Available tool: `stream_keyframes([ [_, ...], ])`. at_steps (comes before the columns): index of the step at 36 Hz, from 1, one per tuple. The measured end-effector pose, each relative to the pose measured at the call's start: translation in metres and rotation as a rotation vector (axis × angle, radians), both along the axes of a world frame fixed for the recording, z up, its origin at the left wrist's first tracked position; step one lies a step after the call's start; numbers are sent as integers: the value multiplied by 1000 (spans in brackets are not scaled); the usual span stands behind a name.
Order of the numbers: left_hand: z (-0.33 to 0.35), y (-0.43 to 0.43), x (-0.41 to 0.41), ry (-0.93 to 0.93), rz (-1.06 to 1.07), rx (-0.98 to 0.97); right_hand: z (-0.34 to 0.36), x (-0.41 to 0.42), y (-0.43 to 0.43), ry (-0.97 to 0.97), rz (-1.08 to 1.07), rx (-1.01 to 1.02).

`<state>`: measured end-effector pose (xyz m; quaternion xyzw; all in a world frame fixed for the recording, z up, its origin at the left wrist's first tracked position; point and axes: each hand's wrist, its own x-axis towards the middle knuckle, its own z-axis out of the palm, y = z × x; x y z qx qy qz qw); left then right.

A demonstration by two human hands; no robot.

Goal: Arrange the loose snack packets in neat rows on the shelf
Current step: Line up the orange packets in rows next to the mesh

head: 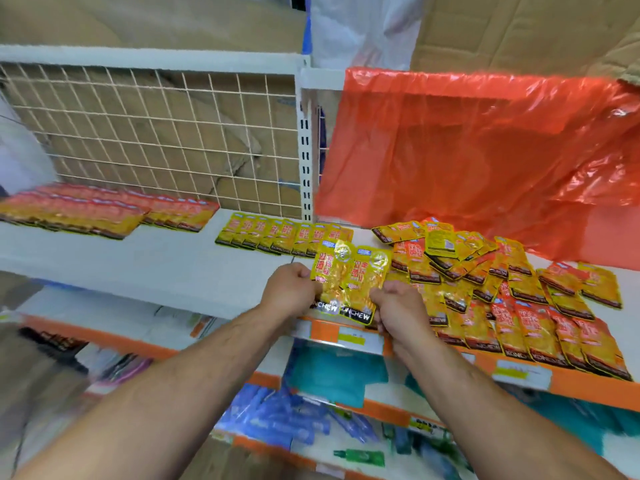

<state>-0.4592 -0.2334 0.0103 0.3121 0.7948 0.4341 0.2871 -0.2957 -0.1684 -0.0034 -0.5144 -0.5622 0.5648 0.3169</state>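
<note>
**Squaring a pair for placement.** The left hand pinches the left edge of the held packets. The right hand grips their lower right corner, fingers curled. The two yellow packets overlap slightly above the front edge of the shelf. Good practice here is probably to align the bottom edges and keep the print upright, then lay the pair shingled against the near end of the yellow row — same overlap, same slant. The loose pile lies to the right, just beside the hands. Behind it a red plastic bag is draped against the shelf back — its contents cannot be seen.
</note>
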Motion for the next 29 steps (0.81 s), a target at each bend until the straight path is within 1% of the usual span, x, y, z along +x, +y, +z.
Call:
stream_keyframes([
  [5,3,-35,-48,-31,105,32,5,-48,-21,54,27,7],
  [8,1,-57,-81,-59,132,29,5,-82,-38,56,106,-8],
  [14,-7,-100,-153,-163,108,53,8,-156,-80,-6,220,-8],
  [23,-13,-151,-251,-215,100,55,3,-260,-125,-70,279,2],
  [29,-13,-162,-296,-212,120,41,-2,-311,-128,-110,294,-2],
])
